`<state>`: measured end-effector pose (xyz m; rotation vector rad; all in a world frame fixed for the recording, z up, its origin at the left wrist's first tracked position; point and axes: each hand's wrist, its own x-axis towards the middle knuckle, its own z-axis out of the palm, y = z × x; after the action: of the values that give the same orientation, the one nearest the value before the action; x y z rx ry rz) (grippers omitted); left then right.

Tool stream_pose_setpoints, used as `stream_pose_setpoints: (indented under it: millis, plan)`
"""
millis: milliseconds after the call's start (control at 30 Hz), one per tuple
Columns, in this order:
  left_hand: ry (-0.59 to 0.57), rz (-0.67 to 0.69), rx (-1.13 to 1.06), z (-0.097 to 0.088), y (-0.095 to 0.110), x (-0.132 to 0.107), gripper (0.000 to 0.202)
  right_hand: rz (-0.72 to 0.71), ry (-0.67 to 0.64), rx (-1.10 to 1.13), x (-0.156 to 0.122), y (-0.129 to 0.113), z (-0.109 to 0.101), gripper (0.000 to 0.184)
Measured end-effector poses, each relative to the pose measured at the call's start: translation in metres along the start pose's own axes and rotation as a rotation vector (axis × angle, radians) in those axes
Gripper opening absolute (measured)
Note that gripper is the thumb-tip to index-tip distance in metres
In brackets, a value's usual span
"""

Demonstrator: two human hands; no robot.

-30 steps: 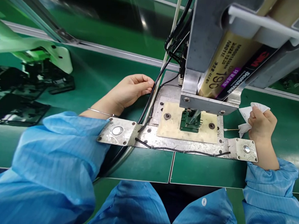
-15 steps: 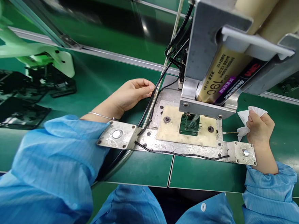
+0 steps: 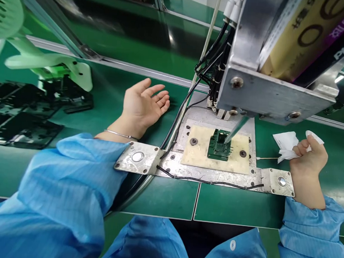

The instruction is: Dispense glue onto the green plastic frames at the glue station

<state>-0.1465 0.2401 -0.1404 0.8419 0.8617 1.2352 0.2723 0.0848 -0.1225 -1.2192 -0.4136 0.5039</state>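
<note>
Loosely, left hand (image 3: 144,105) open, right hand (image 3: 309,159) clutching wipe (image 3: 284,143)

- An electronics assembly workshop, laid out like a factory line
- A green anti-static mat (image 3: 167,199) covers the workbench, edged by an aluminium rail (image 3: 140,70)
- A blue anti-static smock (image 3: 68,176) with a snap button is the work clothing
- An adhesive dispenser (image 3: 270,73) with a large cartridge stands over the bench
- A green circuit board (image 3: 219,145) sits in a cream fixture plate (image 3: 196,158) bolted to a steel base plate (image 3: 207,174)
- A white wipe (image 3: 285,146) and a cotton swab (image 3: 267,158) lie at hand
</note>
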Motion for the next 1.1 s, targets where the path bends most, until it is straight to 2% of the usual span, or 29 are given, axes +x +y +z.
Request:
stream_pose_setpoints:
  millis: [100, 167, 200, 233, 300, 367, 467, 533, 600, 767, 900, 1000, 1100]
  plan:
    - [-0.101, 0.122, 0.171, 0.020, 0.019, -0.019, 0.050, -0.068, -0.027, 0.006, -0.005, 0.006, 0.003, 0.021]
    - [-0.247, 0.222, 0.338, 0.041, 0.031, -0.039, 0.053, -0.094, -0.047, -0.005, -0.008, 0.009, 0.006, 0.027]
    - [-0.374, 0.270, 0.487, 0.052, 0.034, -0.049, 0.055, -0.098, -0.055, -0.009, -0.009, 0.010, 0.007, 0.030]
    - [-0.499, 0.278, 0.625, 0.063, 0.034, -0.059, 0.060, -0.100, -0.060, -0.011, -0.010, 0.010, 0.008, 0.032]
    - [-0.686, 0.210, 0.872, 0.081, 0.025, -0.076, 0.072, -0.100, -0.065, -0.014, -0.011, 0.010, 0.009, 0.032]
    - [-0.745, 0.095, 0.961, 0.094, 0.007, -0.086, 0.079, -0.101, -0.073, -0.019, -0.011, 0.010, 0.010, 0.032]
    - [-0.687, 0.003, 0.842, 0.102, -0.015, -0.090, 0.067, -0.102, -0.090, -0.022, -0.011, 0.012, 0.011, 0.030]
    - [-0.649, -0.048, 0.717, 0.103, -0.019, -0.090, 0.058, -0.104, -0.097, -0.018, -0.011, 0.013, 0.011, 0.030]
    - [-0.645, -0.121, 0.663, 0.104, -0.012, -0.090, 0.058, -0.104, -0.101, -0.016, -0.012, 0.015, 0.010, 0.030]
    - [-0.696, -0.330, 0.726, 0.109, 0.017, -0.103, 0.056, -0.093, -0.123, -0.021, -0.015, 0.016, 0.012, 0.029]
    - [-0.606, -0.571, 0.673, 0.107, 0.021, -0.124, 0.067, -0.112, -0.133, -0.024, -0.014, 0.015, 0.016, 0.032]
    - [-0.629, -0.831, 0.300, 0.102, 0.012, -0.148, 0.059, -0.147, -0.146, -0.017, -0.017, 0.006, 0.011, 0.031]
    - [-0.758, -1.004, -0.099, 0.098, -0.002, -0.171, 0.063, -0.192, -0.341, -0.045, -0.041, -0.012, -0.006, 0.037]
